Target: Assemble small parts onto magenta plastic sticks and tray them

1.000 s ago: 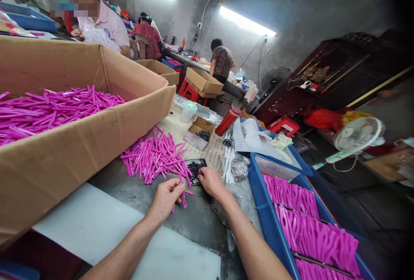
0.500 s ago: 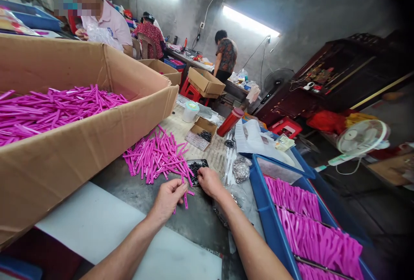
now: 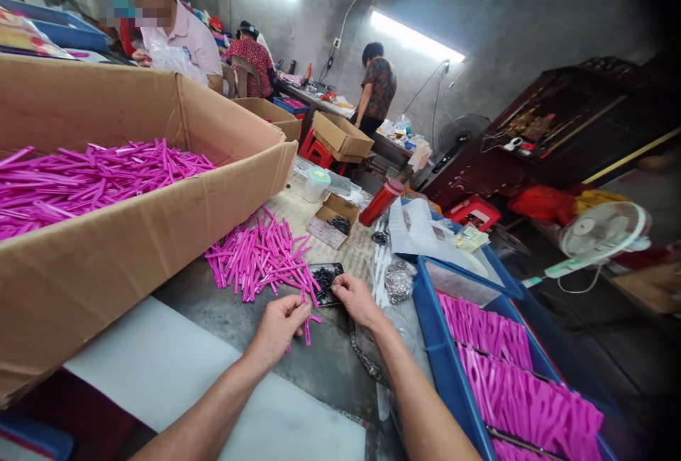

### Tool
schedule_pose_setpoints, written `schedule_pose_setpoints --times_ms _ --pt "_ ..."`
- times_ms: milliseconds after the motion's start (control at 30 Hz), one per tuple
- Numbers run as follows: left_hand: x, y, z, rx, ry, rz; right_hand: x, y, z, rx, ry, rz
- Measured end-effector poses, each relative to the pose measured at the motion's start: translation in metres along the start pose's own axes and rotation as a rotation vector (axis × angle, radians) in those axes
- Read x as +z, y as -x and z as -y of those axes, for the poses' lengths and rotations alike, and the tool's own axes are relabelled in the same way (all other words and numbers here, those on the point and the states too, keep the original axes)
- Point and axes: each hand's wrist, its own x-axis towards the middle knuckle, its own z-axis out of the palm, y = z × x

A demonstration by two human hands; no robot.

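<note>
My left hand is closed, thumb against fingers, on a few slim magenta plastic strips with small slots in them. Right of it, my right hand is pinched at the right edge of a small dark tray. Small black parts lie in that tray; whether one sits between my right fingertips is too small to make out. A loose pile of the same magenta strips spreads on the table just beyond my left hand.
A large cardboard box of magenta strips stands at left. On the right, a blue crate holds rows of magenta pieces. A red flask, a small open carton and a lidded tub stand farther back. Several people work beyond.
My right hand has drawn slightly right, from over the black parts to the tray's edge. The left hand keeps its grip on the strips. The whole view has shifted a little.
</note>
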Motion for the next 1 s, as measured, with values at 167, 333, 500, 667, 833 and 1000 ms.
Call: schedule_pose_setpoints --times_ms 167,333,500,667,833,1000 --pt "0.001 0.001 -0.004 0.036 0.025 0.021 -0.004 0.006 0.006 0.001 -0.235 0.046" --pt "0.003 0.002 -0.006 -0.088 0.152 0.026 0.003 0.018 0.014 0.058 -0.632 0.061" --pt "0.004 0.004 -0.005 -0.159 0.235 0.065 0.019 0.030 0.020 0.090 -0.855 0.078" --pt "0.004 0.005 -0.006 -0.221 0.287 0.103 0.035 0.035 0.021 0.091 -0.903 0.031" --pt "0.004 0.005 -0.005 -0.245 0.322 0.097 0.045 0.038 0.022 0.066 -0.931 -0.020" --pt "0.004 0.004 -0.005 -0.269 0.303 0.062 0.050 0.040 0.026 0.035 -0.903 -0.052"
